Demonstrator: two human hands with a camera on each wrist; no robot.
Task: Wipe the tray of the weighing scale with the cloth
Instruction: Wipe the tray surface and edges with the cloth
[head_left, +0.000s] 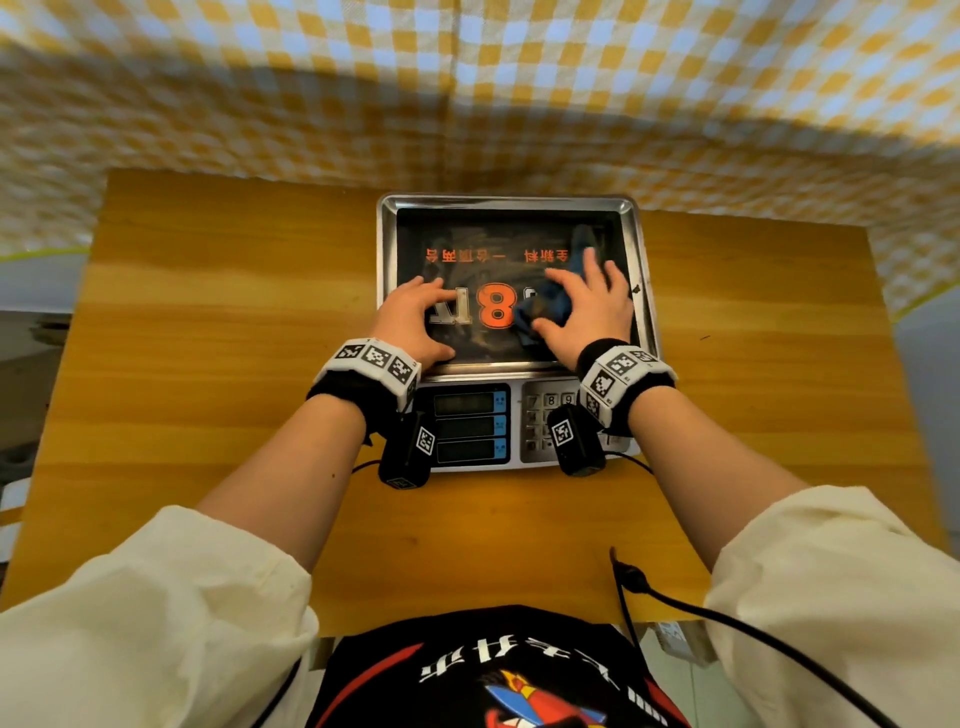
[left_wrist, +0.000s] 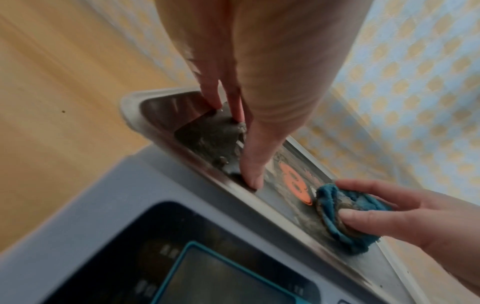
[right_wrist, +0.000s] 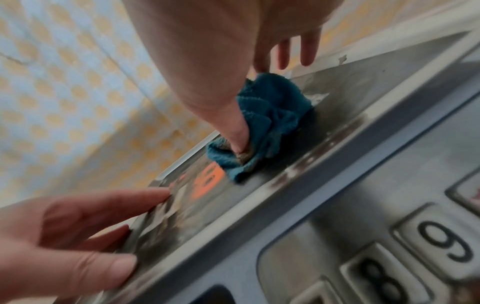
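Note:
The weighing scale's steel tray (head_left: 387, 249) has a dark printed bottom with an orange "8" and grey-brown smears. My right hand (head_left: 589, 306) grips a bunched blue cloth (head_left: 532, 317) and holds it down on the tray's right half. In the left wrist view the thumb and forefinger of that right hand (left_wrist: 415, 216) pinch the cloth (left_wrist: 335, 224) beside the near rim (left_wrist: 259, 202). My left hand (head_left: 413, 317) rests on the tray's left part with spread, straight fingers and holds nothing. The right wrist view shows the cloth (right_wrist: 272, 115) under my right hand (right_wrist: 207, 51) and the left hand (right_wrist: 78, 226) at the tray's edge.
The scale's front panel, with its display (head_left: 470, 426) and keypad (head_left: 550, 415), lies just under my wrists. The scale stands on a wooden table (head_left: 208, 312) with bare wood on both sides. A yellow checked fabric (head_left: 467, 78) hangs behind. A black cable (head_left: 727, 618) crosses the near right edge.

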